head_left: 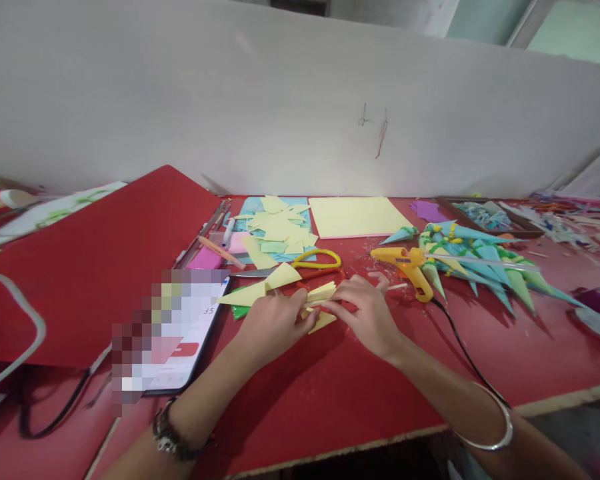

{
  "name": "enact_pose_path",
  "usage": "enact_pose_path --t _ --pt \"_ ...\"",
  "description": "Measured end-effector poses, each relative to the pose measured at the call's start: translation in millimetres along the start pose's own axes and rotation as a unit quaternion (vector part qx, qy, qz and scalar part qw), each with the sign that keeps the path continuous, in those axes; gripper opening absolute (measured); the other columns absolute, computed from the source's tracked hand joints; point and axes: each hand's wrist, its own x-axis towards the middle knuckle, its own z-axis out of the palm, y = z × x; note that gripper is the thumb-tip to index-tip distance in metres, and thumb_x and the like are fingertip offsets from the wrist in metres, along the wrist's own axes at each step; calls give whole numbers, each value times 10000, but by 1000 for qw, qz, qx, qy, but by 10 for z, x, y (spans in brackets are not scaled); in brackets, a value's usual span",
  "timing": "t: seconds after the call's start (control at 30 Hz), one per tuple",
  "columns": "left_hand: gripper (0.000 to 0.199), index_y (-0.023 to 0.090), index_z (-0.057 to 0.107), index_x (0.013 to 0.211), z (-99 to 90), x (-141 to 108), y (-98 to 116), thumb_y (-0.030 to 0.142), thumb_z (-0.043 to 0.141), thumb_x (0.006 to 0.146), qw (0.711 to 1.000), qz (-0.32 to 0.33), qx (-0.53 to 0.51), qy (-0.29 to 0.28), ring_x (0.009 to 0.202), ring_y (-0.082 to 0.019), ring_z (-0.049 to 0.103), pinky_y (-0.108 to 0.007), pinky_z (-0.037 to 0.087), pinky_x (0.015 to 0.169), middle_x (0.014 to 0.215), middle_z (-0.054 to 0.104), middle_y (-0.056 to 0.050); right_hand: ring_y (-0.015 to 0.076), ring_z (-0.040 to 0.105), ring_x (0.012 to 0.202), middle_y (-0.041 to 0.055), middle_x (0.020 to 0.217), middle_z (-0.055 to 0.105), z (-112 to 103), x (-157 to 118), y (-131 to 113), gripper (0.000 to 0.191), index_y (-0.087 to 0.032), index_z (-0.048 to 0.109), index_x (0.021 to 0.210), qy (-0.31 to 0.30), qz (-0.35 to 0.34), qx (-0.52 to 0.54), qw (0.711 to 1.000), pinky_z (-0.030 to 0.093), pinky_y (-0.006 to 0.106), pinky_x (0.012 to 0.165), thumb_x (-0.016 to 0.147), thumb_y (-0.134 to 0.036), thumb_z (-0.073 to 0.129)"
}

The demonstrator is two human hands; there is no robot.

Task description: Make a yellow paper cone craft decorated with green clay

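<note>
The small pale yel. ppr (pixel 322 292) is b/w the fingertips of the left hand (pixel 276 321) & the right hand (pixel 369 310), over the red table (pixel 300 407). It's thin, in a stack or in folds, can't tell which, w/ edges sticking up. A flat yel. bit (pixel 324 323) pokes out under the fingers, maybe the same pc., hard to tell. A long pointy yel. ppr (pixel 245 295) is right by the left hand, tip to the left, wide end to the right.

Glue gun (pixel 414 261), scissors (pixel 336 257) on red table (pixel 300 407)
</note>
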Motion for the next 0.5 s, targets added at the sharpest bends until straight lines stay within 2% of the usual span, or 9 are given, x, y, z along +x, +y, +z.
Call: enact_pose_path --t 0.1,0.2,0.3,0.5 --pt "289 155 534 811 1 6 -69 389 369 851 999 34 16 -3 550 -220 593 -256 341 462 573 590 -56 118 504 632 -24 628 622 -4 3 32 302 -221 625 688 -14 -46 -29 998 244 319 773 858 -387 439" --pt "306 166 522 758 -5 5 -132 393 345 863 998 63 10 3 512 -191 575 -240 336 455 525 548 -27 115 463 585 -8 588 587 6 5 66 346 -203 631 682 -35 -97 -44 994 282 272 650 876 -375 400" --pt "342 172 510 734 -10 8 -167 412 311 873 995 96 8 12 494 -182 557 -238 301 438 532 548 -21 125 448 581 5 575 566 13 7 86 359 -192 626 668 -39 -112 -47 992 276 257 572 878 -368 394" --pt "341 174 496 689 -10 31 -202 365 300 892 988 143 -62 11 580 -158 562 -229 301 500 626 595 -13 131 471 615 19 614 569 3 16 92 352 -177 625 710 -49 -126 -21 991 306 241 573 883 -362 380"
